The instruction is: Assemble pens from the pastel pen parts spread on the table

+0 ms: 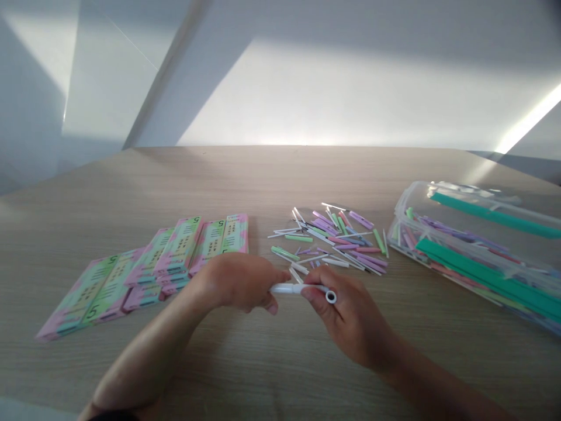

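My left hand (234, 283) and my right hand (350, 313) both grip a white plastic tube (298, 288) over the wooden table (280, 181). The tube lies crosswise between them, and its round open end (331, 297) pokes out past my right fingers. Just beyond my hands lies a loose heap of thin pastel and white plastic sticks (328, 240). The nearest white sticks almost reach my right hand. Flat pink-and-green printed packets (153, 266) lie in overlapping rows beyond and left of my left hand.
A clear plastic box (477, 251) sits at the right of the table, holding long green strips and purple and pink sticks. Bare wood lies in front of the packets and around my forearms. A pale sunlit wall rises behind the table's far edge.
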Motion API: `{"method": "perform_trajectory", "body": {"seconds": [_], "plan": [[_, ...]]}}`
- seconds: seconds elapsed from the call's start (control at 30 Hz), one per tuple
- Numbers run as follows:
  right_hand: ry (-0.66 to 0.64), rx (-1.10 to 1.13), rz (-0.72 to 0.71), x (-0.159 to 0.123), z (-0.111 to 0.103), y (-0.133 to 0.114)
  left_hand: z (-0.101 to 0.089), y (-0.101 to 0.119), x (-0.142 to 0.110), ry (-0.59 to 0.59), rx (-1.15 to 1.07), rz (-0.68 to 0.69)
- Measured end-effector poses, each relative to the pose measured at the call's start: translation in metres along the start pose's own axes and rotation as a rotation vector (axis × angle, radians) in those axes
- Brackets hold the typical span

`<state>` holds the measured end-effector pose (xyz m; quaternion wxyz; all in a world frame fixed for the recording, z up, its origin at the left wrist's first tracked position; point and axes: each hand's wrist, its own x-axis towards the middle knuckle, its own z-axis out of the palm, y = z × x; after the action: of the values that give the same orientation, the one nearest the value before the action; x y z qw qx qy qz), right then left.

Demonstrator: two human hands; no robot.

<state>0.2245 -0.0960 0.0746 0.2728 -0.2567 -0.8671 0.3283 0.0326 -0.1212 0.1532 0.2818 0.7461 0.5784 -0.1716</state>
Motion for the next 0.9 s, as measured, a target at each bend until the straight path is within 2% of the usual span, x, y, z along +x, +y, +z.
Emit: {"method": "perform_trajectory", "body": {"seconds": [0.13, 0.33, 0.5, 0.67, 0.9], "plan": [[-0.051, 0.022, -0.002, -0.0019, -0.0029, -0.0009, -0.0009, -0.0005, 0.0008, -0.028, 0.004, -0.020], [0.003, -0.002, -0.015, -0.0006, -0.0015, 0.0016, -0.0015, 0.0001, 0.0024, -0.027, 0.000, -0.016], [-0.048, 0.017, -0.007, -0.0016, -0.0033, -0.0005, -0.0010, -0.0006, 0.0026, -0.042, -0.017, -0.020], [-0.034, 0.001, 0.010, -0.0012, -0.0010, 0.0008, -0.0003, -0.0007, 0.0021, -0.012, 0.005, -0.025], [-0.050, 0.023, 0.030, -0.0017, -0.0019, -0.0002, -0.0008, -0.0016, 0.0022, -0.048, -0.024, -0.015]]}}
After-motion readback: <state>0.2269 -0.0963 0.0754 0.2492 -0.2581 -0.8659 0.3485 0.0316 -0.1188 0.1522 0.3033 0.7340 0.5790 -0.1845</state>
